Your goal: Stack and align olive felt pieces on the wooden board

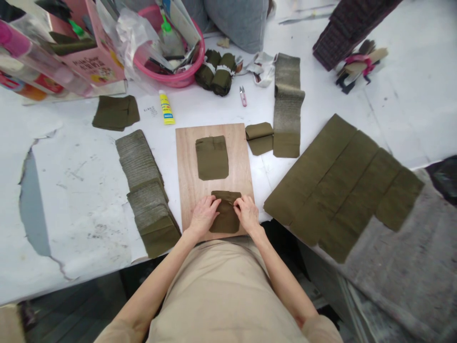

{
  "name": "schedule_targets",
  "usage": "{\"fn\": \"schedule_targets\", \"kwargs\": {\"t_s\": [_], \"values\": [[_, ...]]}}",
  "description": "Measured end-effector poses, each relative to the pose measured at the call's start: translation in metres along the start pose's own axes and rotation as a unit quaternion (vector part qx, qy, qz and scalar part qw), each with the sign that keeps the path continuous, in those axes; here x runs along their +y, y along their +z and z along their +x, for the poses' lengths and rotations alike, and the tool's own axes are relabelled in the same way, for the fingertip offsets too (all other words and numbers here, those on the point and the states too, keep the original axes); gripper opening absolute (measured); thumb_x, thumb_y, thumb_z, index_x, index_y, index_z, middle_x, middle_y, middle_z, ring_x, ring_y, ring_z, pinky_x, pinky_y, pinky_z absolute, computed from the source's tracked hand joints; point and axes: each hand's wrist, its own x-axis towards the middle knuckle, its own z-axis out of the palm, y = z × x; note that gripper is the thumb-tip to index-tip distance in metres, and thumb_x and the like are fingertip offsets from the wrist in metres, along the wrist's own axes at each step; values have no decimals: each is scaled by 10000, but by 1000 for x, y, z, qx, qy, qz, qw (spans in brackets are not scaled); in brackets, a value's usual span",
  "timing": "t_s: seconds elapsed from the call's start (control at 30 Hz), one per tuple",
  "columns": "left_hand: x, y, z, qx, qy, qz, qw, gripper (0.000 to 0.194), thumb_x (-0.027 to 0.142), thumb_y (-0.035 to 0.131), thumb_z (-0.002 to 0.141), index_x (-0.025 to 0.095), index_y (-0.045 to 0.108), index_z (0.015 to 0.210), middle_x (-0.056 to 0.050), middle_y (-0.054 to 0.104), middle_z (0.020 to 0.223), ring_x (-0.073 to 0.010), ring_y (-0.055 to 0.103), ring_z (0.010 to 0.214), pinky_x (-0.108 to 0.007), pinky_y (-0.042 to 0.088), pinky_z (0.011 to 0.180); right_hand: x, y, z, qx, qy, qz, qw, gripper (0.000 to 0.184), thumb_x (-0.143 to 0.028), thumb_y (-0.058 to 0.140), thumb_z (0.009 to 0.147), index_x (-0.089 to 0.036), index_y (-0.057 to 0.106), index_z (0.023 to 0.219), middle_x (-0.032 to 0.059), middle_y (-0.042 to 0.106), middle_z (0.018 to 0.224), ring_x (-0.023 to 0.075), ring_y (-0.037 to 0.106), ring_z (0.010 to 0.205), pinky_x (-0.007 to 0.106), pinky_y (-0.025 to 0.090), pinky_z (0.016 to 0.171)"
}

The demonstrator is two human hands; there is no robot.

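A small olive-green fabric piece (225, 216) lies at the near end of a wooden board (214, 188). My left hand (204, 214) presses on its left edge with the fingers closed on the cloth. My right hand (246, 212) pinches its upper right edge. A second olive fabric piece (212, 157) lies flat further up the board, untouched.
Stacked olive pieces (148, 193) run along the left of the board, large olive sheets (342, 186) lie at the right over the table edge. A yellow glue tube (166, 107), pink snips (243, 95), fabric rolls (216, 71), a long strip (286, 105) and a pink basket (171, 47) sit behind.
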Motion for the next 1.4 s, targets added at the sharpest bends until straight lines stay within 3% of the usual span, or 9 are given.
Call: {"fn": "schedule_targets", "kwargs": {"t_s": [0.13, 0.23, 0.37, 0.47, 0.57, 0.67, 0.87, 1.1, 1.4], "values": [[1, -6, 7, -32, 36, 17, 999, 491, 125, 629, 784, 210, 498, 1249, -109, 510, 1235, -272, 436, 1196, -414, 404, 975, 0, -3, -6, 4, -38, 18, 999, 91, -151, 516, 870, -222, 574, 859, 33, 579, 907, 187, 497, 906, 287, 396, 749], [1, -9, 11, -64, 51, 18, 996, 391, 119, 614, 795, 227, 547, 1164, -91, 536, 1184, -262, 436, 1188, -417, 387, 974, 2, -3, -11, 7, -41, 34, 999, 103, -152, 501, 872, -220, 579, 873, 33, 595, 891, 189, 510, 906, 295, 407, 780], [0, -12, 14, -114, 46, 11, 992, 150, 160, 615, 810, 205, 598, 953, -76, 599, 976, -251, 518, 1035, -400, 401, 905, 5, 1, -14, 9, -12, 77, 997, 128, -187, 511, 875, -211, 568, 987, 38, 625, 926, 183, 560, 894, 293, 437, 781], [-1, -14, 14, -127, 35, -11, 991, 118, 170, 612, 819, 192, 589, 933, -70, 632, 918, -232, 565, 935, -348, 417, 840, 5, 4, -15, 7, 28, 104, 994, 238, -239, 515, 891, -201, 516, 1126, 44, 645, 974, 177, 607, 867, 290, 460, 762], [-1, -15, 12, -137, -6, -40, 990, 124, 246, 589, 854, 202, 578, 970, -64, 662, 918, -209, 609, 864, -294, 427, 764, 3, 7, -15, 2, 53, 97, 994, 277, -241, 509, 898, -202, 496, 1173, 45, 663, 974, 183, 636, 863, 295, 472, 760], [0, -12, 8, -143, -89, -53, 984, 198, 354, 513, 903, 214, 566, 1032, -58, 687, 898, -202, 643, 800, -271, 429, 689, 0, 9, -14, 4, 60, 89, 994, 336, -220, 510, 895, -196, 467, 1227, 57, 667, 1019, 193, 647, 903, 306, 480, 796], [1, -5, 3, -120, -180, -94, 972, 271, 378, 543, 880, 197, 570, 1080, -57, 705, 913, -197, 660, 816, -259, 436, 676, -5, 8, -14, 1, 83, 86, 993, 406, -213, 506, 889, -178, 430, 1287, 87, 665, 1056, 199, 648, 941, 323, 491, 831], [6, -7, 6, -131, -219, -101, 962, 321, 357, 575, 854, 190, 549, 1127, -43, 703, 870, -185, 659, 788, -256, 432, 666, -11, 4, -13, -3, 99, 87, 991, 412, -193, 500, 879, -168, 427, 1284, 94, 664, 1058, 206, 652, 940, 331, 501, 821], [6, -3, 2, -116, -217, -72, 967, 359, 390, 578, 858, 188, 501, 1144, -42, 695, 871, -193, 661, 769, -268, 432, 647, -12, 5, -13, 18, 95, 83, 992, 378, -187, 517, 870, -179, 449, 1242, 96, 605, 1141, 209, 611, 1000, 338, 491, 850]]}}
